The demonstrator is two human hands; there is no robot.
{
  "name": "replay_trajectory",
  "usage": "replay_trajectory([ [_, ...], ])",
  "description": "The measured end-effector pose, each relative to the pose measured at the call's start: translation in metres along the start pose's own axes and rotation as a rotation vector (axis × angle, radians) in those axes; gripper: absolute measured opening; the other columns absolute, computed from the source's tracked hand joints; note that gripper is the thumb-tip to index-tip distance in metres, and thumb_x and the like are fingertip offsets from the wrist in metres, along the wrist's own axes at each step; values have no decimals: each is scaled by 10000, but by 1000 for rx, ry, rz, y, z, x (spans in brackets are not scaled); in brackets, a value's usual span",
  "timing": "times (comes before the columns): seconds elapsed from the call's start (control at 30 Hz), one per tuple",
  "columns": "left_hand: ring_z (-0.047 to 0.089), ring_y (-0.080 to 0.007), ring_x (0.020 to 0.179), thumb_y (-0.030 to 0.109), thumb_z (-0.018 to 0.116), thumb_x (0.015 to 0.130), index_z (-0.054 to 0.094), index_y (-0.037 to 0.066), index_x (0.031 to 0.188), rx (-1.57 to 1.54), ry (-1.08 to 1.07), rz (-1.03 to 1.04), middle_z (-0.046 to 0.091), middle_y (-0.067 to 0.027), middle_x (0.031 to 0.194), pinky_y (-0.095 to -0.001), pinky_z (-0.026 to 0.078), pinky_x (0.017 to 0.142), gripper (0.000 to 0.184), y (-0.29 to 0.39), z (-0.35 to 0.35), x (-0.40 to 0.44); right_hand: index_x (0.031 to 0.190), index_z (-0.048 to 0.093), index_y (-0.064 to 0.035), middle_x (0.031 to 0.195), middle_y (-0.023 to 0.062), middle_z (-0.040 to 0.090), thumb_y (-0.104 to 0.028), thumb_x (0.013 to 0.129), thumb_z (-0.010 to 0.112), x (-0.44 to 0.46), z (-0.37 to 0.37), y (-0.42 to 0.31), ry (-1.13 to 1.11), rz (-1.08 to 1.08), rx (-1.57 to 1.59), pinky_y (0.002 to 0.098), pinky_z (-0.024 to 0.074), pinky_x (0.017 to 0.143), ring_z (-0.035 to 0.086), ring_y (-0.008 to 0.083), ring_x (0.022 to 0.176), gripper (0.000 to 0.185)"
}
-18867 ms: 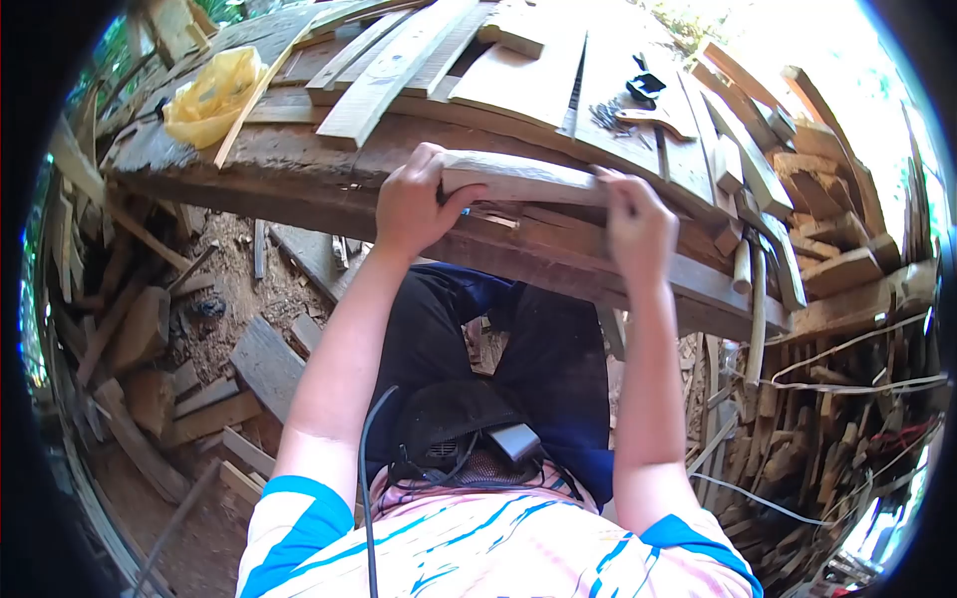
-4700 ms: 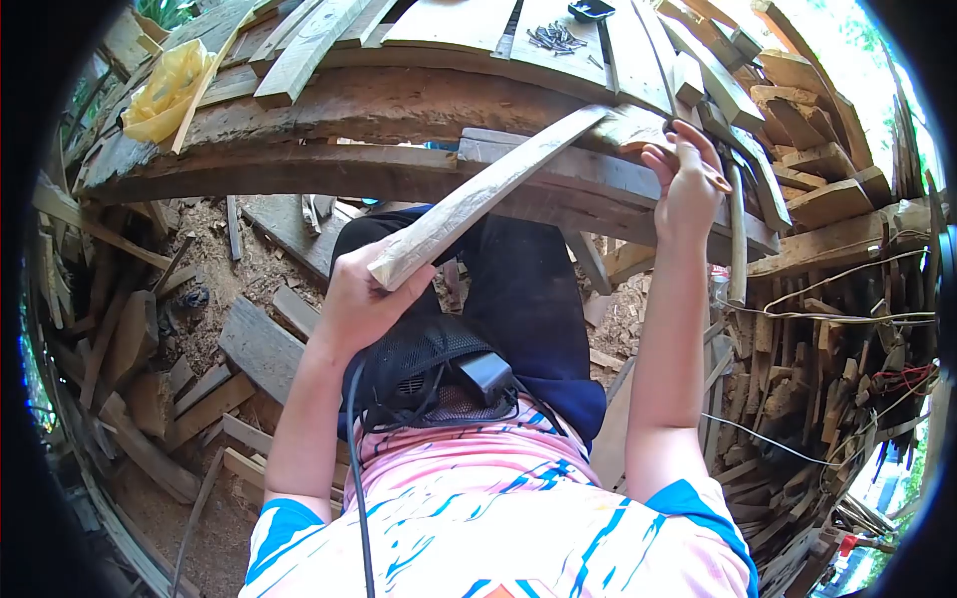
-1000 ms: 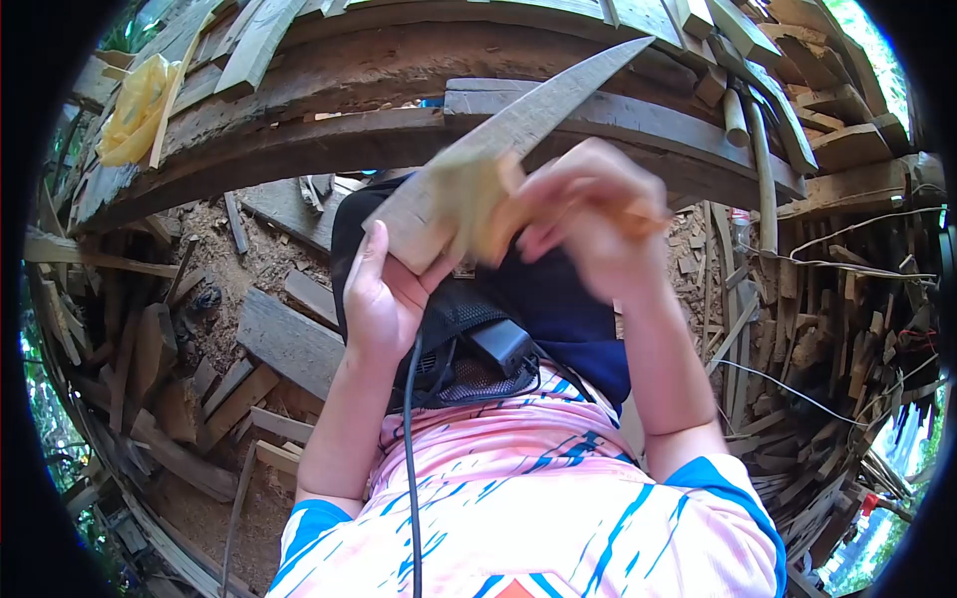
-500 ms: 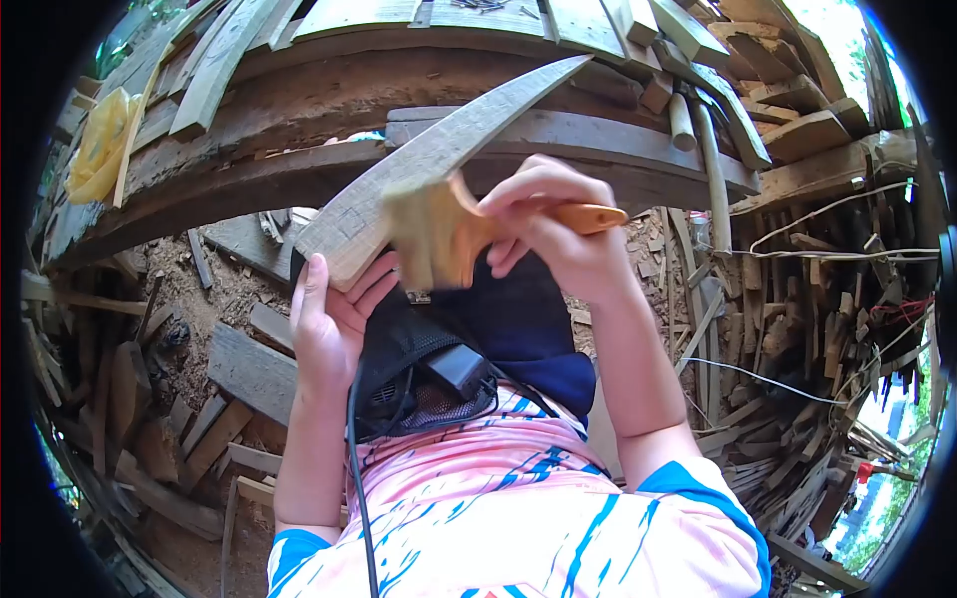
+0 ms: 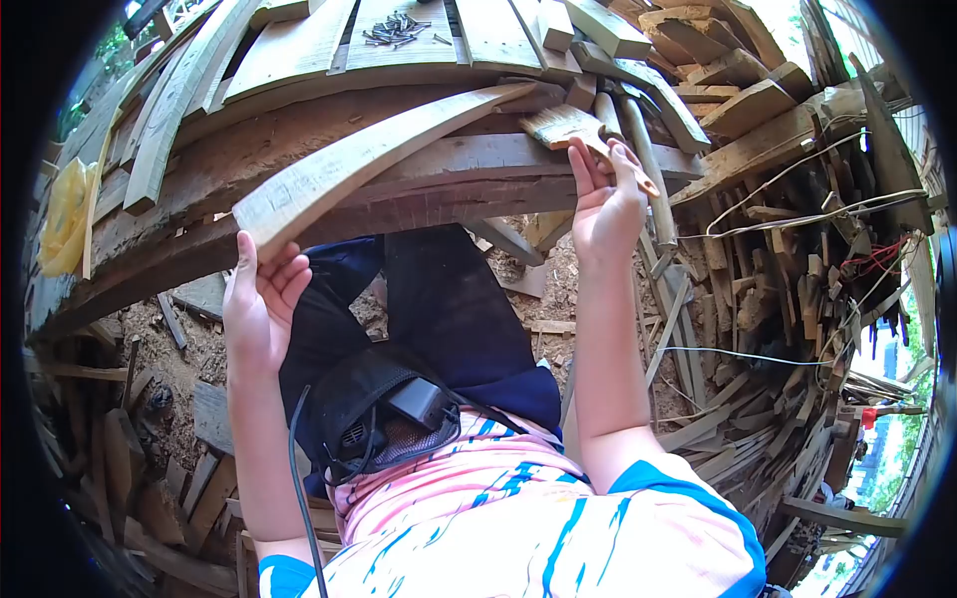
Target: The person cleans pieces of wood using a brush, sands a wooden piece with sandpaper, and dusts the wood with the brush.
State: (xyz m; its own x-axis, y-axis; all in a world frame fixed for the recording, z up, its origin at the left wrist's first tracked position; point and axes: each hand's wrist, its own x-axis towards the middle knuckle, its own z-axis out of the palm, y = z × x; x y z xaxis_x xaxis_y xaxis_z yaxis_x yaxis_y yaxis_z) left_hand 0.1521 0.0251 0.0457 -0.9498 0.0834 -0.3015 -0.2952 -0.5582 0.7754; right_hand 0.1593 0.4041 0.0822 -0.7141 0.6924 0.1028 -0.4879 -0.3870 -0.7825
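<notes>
My left hand (image 5: 261, 309) is closed around the near, lower-left end of a curved wooden piece (image 5: 369, 145). The thumb lies along one side and the fingers curl beneath. The piece slants up to the right, its narrow far end at the bench beam (image 5: 478, 164). In my right hand (image 5: 610, 204) is a flat paintbrush (image 5: 568, 128), gripped by its orange-brown handle between thumb and fingers. Its pale bristles point left, near the far end of the wood. Whether the bristles touch the wood, I cannot tell.
Several nails (image 5: 399, 32) lie on the planks at the top. Round wooden handles (image 5: 648, 164) hang at the bench's right. A yellow plastic bag (image 5: 65, 224) is at left. Stacked scrap wood (image 5: 768, 289) and wires (image 5: 827, 204) are at right. Wood chips (image 5: 159, 349) cover the ground.
The curved wood has moved left and been turned, showing more of its side. My right hand has carried the paintbrush up and right, away from the wood's near end. The view has shifted.
</notes>
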Motion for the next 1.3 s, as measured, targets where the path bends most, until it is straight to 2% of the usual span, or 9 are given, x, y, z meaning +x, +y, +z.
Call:
replay_trajectory([
  [0.17,721,-248,1041,396,540,1095,543,-34,1334,34,-62,15,693,-178,1153,-363,621,943,492,-3,10,17,1207,523,54,1002,122,592,-136,1087,525,-4,-9,-18,10,-155,-37,424,649,950,736,378,1049,225],
  [0.37,659,-290,1178,532,460,1097,455,-23,1475,320,84,84,642,-207,1289,-394,555,966,672,9,14,-5,1559,257,-1,1465,257,469,-181,1082,509,21,-3,-37,-93,-27,-172,464,626,934,675,437,1165,569],
  [0.43,608,-251,1249,525,425,1092,462,71,1536,604,261,344,592,-170,1429,-412,481,1034,636,26,21,-31,1612,142,37,1500,298,430,-143,1054,522,23,-4,-36,-173,39,-328,498,609,978,655,497,1180,699],
  [0.53,594,-312,1286,357,593,979,581,-42,1376,547,149,915,610,-203,1397,-414,462,1053,562,98,3,-84,1559,238,59,1410,251,482,-68,1033,546,25,-7,-30,-222,-17,-458,442,639,904,710,429,1071,622],
  [0.63,541,-323,1335,413,432,1055,543,44,1385,1388,11,1272,581,-157,1419,-487,432,1100,508,163,38,-160,1501,348,62,1342,231,541,-57,1036,573,28,-8,-23,-233,-85,-500,405,657,838,737,365,1003,530],
  [0.73,541,-323,1332,409,435,1056,537,47,1391,1467,-208,1081,579,-153,1418,-491,435,1097,504,100,36,-162,1392,546,23,1206,193,648,-195,1020,678,17,4,-31,-104,-224,-872,367,646,689,758,254,827,451],
  [0.87,541,-324,1327,403,440,1057,528,51,1400,1427,-263,960,577,-149,1416,-497,439,1093,499,52,29,-156,1301,688,-115,1130,139,746,-398,891,815,19,-11,-45,-119,-547,-1632,376,576,799,743,210,914,514],
  [1.13,541,-325,1319,392,450,1059,511,59,1417,1407,-292,908,572,-141,1412,-509,447,1085,492,41,24,-153,1267,717,-101,1063,156,768,-332,892,799,21,14,-66,-169,-322,-1659,425,565,892,755,279,916,448],
  [1.3,541,-325,1313,385,456,1060,500,65,1428,1402,-301,891,569,-136,1410,-516,452,1080,489,40,23,-154,1312,728,-152,1112,169,768,-553,876,760,42,7,-60,-257,-356,-1811,442,550,965,734,332,1054,593],
])
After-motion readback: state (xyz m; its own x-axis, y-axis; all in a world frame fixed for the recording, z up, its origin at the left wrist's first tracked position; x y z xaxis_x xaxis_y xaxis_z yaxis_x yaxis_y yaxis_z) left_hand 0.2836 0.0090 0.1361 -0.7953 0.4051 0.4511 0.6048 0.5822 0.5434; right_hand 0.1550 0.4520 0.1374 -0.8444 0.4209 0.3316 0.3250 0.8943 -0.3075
